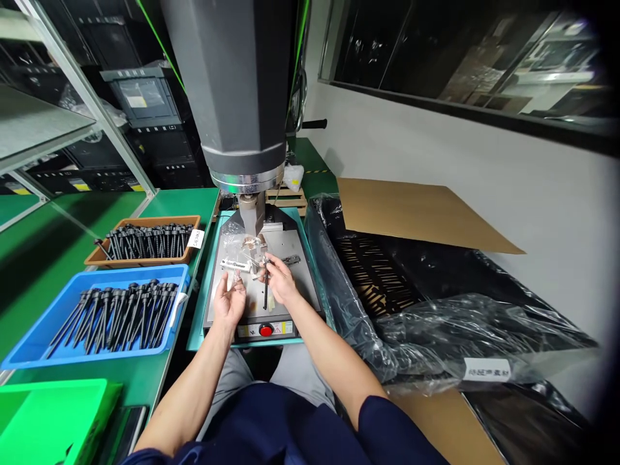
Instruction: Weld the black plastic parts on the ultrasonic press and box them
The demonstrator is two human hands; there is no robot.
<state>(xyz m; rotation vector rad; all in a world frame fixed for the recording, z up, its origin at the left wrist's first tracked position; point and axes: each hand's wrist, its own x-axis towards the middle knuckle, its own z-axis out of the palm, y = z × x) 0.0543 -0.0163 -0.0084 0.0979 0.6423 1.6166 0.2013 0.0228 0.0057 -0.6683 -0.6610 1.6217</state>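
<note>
Tray of bright green plastic [53, 420] sits well left of the flat grey machine base [305, 290], toward the wearer's side. Shallow blue plastic tray [97, 358], left of the base, carries slim black rods with wide heads [128, 316]. Orange-brown plastic tray [145, 263], left of the base and farther off, holds dark headed parts [150, 242]; white paper label [196, 239] at the end nearest the base.

Left hand [230, 300] is over the left part of the base, palm turned up, fingers curled; cannot tell whether the fingertips grip anything. Large grey machine head [227, 77] is above the base. Thin black rod [266, 294] hangs near vertical over the middle of the base, above the round red button [266, 330] on its front face. Right hand [281, 279], over the right part of the base, pinches the thin rod near its top. Hands apart from each other.

Box lined with black plastic film [402, 245], right of the base, contains tan slender pieces [372, 278]. Flat brown cardboard sheet [416, 213] slants over the box, right of the base.
</note>
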